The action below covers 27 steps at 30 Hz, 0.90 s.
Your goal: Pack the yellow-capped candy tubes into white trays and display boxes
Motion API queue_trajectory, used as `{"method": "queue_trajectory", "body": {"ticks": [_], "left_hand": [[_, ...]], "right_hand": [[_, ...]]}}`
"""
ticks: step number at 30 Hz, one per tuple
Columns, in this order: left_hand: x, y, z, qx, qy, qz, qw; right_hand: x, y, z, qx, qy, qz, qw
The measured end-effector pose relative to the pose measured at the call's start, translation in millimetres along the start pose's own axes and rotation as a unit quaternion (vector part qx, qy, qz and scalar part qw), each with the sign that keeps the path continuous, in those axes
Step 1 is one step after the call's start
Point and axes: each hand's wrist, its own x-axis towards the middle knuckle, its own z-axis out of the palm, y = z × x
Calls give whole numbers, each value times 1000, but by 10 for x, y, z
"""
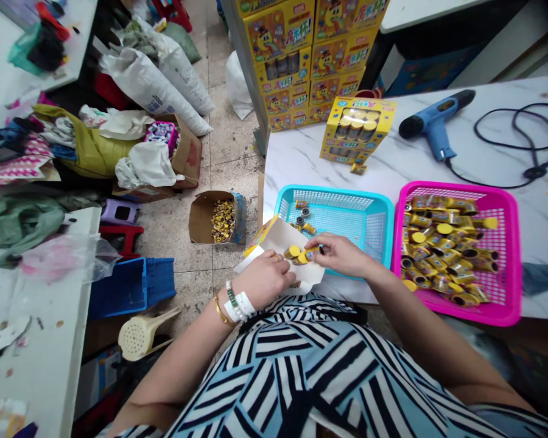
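Note:
An open carton (281, 237), yellow outside and white inside, is tilted near my body at the front edge of the table. My left hand (265, 281) is closed on its near side, fingers curled over the white inner wall. Yellow-capped small tubes (293, 252) show inside it. Between the thumb and fingers of my right hand (340, 252) is one more small tube (314, 250), at the carton's opening. Just behind, a turquoise basket (338, 193) holds several loose tubes (305, 213). Part of the carton is hidden under my left hand.
To the right stands a pink basket (514, 255) full of tubes. A packed yellow box (356, 131) and a blue heat gun (433, 125) with its cord are further back, beside stacked yellow boxes (281, 30). On the floor, a cardboard box (205, 219) holds small yellow pieces.

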Motion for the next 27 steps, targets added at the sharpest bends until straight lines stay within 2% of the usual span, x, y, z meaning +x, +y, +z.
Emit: {"method": "queue_trajectory", "body": {"ticks": [2,5,7,9,10,12,14,17,19,20,23,24,27], "left_hand": [[-71,-9,-1,-3,-6,-7,1000],[-165,-4,28,-17,-16,-23,999],[-218,-8,51,-31,-14,-44,998],[-261,-22,71,-44,-6,-63,997],[-278,-32,80,-48,-1,-69,996],[-303,-46,98,-49,8,-76,996],[-318,-45,119,-44,11,-80,996],[-332,-13,160,-49,18,-90,995],[-339,23,197,-63,24,-97,993],[-342,43,219,-70,26,-100,992],[-338,97,278,-76,28,-107,991],[-331,111,292,-74,29,-109,991],[-292,138,307,-69,31,-110,991]], "right_hand": [[-79,-54,16,-14,0,5,1000],[-168,-31,-26,156,35,22,987],[-165,144,-102,275,112,35,954],[-115,446,-163,301,200,57,931],[-81,624,-171,279,230,79,929],[-22,966,-122,168,236,144,946],[8,1218,-4,-16,193,195,962],[15,1347,166,-256,104,230,933],[33,1288,177,-299,69,241,921],[51,1223,145,-284,63,232,928],[127,895,-32,-124,105,128,978],[153,746,-84,-55,124,86,987],[220,256,-99,102,129,-13,986]]}}
